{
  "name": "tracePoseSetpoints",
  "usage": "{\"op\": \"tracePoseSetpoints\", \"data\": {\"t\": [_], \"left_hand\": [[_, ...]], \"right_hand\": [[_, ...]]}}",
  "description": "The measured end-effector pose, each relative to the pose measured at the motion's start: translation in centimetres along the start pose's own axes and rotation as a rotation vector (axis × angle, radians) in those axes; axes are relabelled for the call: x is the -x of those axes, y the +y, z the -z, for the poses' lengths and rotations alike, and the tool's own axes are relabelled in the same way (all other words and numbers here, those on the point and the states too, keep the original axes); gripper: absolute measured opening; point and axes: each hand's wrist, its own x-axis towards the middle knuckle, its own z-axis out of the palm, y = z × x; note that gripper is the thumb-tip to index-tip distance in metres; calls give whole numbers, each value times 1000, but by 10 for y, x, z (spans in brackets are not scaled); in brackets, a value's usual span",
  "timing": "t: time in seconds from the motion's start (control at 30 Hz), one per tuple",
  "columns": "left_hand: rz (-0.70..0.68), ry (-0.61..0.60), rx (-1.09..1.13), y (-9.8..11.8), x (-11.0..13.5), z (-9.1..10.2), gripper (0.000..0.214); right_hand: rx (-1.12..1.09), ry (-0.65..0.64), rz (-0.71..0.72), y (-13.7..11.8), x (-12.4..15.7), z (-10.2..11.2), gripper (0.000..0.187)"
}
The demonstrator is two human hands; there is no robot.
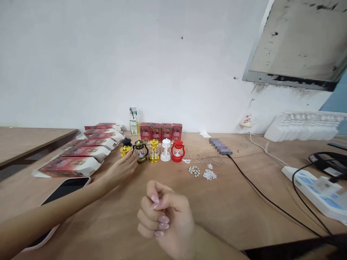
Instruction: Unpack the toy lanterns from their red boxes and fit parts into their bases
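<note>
Left hand (123,169): stretched forward, fingers nearly straight, tips touching the near-left side of the black lantern (140,151); no closed grasp is seen. The lantern stands upright just beyond the fingertips. It has a dark cap, a clear globe and gold trim. To its right the gold lantern (154,151), white lantern (165,150) and red lantern (178,151) stand in one row, apparently lined up for easy reach. Right hand (165,216): nearer the camera, curled into a loose fist, nothing visible inside. Flat red cartons (81,159) lie left of the left hand.
</note>
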Motion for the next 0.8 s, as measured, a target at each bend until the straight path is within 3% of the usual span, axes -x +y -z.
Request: {"op": "tracePoseSetpoints", "data": {"t": [0.1,0.2,0.3,0.43,0.5,0.63,0.73,0.8], "left_hand": [[-28,5,40,-5,9,-10,43],[15,-28,160,-4,16,-7,49],[-33,-72,311,2,17,11,51],[-239,-104,580,18,9,41,22],[-242,-139,635,31,4,48,12],[-14,-152,825,59,-13,54,17],[1,-122,999,81,-34,60,19],[-27,-120,1030,93,-49,64,15]], "right_hand": [[-3,76,-104,10,-3,4,12],[31,206,-216,19,-5,8,12],[116,391,-314,24,-6,10,17],[259,473,-332,22,0,18,21],[452,474,-298,17,7,29,19],[974,422,-229,-1,23,63,18],[1089,462,-370,-25,32,78,23],[1175,502,-282,-43,33,77,29]]}}
